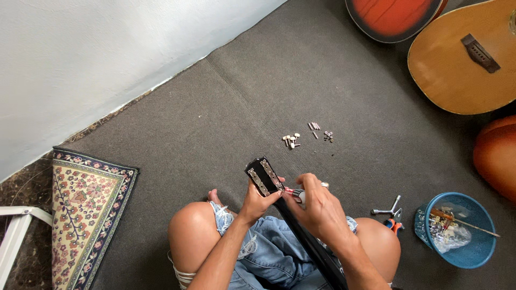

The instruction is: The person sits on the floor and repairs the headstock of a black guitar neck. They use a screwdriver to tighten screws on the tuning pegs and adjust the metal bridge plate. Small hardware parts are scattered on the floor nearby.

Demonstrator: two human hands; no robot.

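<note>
Grey carpet (279, 91) covers the floor where you sit, bare knees up, white wall off to the far left. Black guitar headstock (263, 176) sits over your lap, neck running down between your legs, metal tuner plates facing up. Your left hand (258, 203) is clamped around the neck just below the headstock. Your right hand (317, 207) is closed on a small red-and-white screwdriver (295, 192), tip touching the headstock's right edge. Just beyond both hands, small tuning pegs and screws (303, 135) lie loose on the carpet. Right of your right hand, a metal winder and orange-handled pliers (391, 212), then a blue bowl (467, 255) of parts. Far beyond the right hand, a natural-wood acoustic guitar (457, 70) and a red sunburst guitar (389, 16). Left of your left hand, a patterned rug (86, 209).
</note>
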